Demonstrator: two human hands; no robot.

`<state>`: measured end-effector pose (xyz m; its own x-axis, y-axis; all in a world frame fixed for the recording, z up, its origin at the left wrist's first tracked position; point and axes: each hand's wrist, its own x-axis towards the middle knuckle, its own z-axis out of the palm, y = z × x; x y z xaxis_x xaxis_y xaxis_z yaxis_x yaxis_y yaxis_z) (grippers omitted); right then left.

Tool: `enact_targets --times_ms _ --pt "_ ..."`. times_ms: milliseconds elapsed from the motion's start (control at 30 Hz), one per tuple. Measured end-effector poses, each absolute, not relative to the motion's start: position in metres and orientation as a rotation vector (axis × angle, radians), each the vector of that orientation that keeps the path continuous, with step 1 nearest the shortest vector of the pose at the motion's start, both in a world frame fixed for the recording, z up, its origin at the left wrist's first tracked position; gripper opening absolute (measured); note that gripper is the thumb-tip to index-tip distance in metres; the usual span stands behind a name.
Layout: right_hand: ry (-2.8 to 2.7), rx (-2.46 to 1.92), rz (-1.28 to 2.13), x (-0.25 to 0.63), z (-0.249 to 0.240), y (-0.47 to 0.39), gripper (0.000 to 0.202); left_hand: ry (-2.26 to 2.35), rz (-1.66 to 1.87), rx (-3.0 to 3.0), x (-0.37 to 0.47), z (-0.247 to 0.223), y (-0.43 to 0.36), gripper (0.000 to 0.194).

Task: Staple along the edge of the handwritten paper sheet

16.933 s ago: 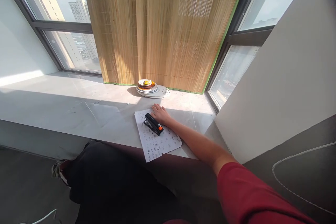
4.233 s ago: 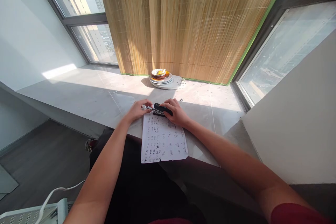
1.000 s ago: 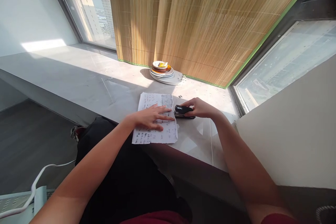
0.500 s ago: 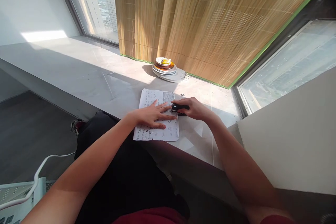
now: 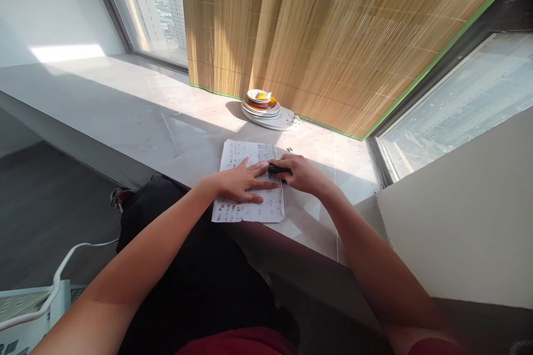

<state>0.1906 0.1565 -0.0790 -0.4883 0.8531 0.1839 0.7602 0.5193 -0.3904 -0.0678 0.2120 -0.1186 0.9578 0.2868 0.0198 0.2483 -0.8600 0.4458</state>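
Note:
White paper covered in handwriting lies on the pale ledge, its near side at the ledge's front edge. My left hand rests flat on it with the fingers spread toward the right. A black stapler sits over the paper's right edge, its front end close to my left fingertips. My right hand is wrapped round the stapler's rear part from the right. The stapler's lower arm is mostly hidden, and whether the paper is one sheet or more I cannot tell.
Stacked plates with a small orange-and-white packet on top stand behind the paper, near a bamboo blind. Tiny dark bits lie just beyond my right hand. The ledge stretches left toward a window; a white wall bounds the right.
My right hand has shifted slightly left with the stapler, which now reaches further over the paper. My left hand and the paper have stayed in place.

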Motion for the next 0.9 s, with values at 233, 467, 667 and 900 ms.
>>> enact_targets --times_ms 233,467,667,900 --pt "-2.385 -1.342 0.394 0.192 -0.082 0.159 0.047 0.355 0.123 2.659 -0.068 -0.118 0.212 0.063" --pt "-2.365 -1.323 0.412 0.191 -0.083 0.159 0.042 0.399 0.144 2.63 -0.068 -0.115 0.21 0.062" --pt "-2.382 -1.343 0.397 0.19 -0.085 0.159 0.045 0.383 0.098 2.657 -0.069 -0.118 0.212 0.062" --pt "-2.49 -1.504 0.269 0.171 -0.077 0.15 0.026 0.402 0.082 2.653 -0.069 -0.118 0.212 0.061"
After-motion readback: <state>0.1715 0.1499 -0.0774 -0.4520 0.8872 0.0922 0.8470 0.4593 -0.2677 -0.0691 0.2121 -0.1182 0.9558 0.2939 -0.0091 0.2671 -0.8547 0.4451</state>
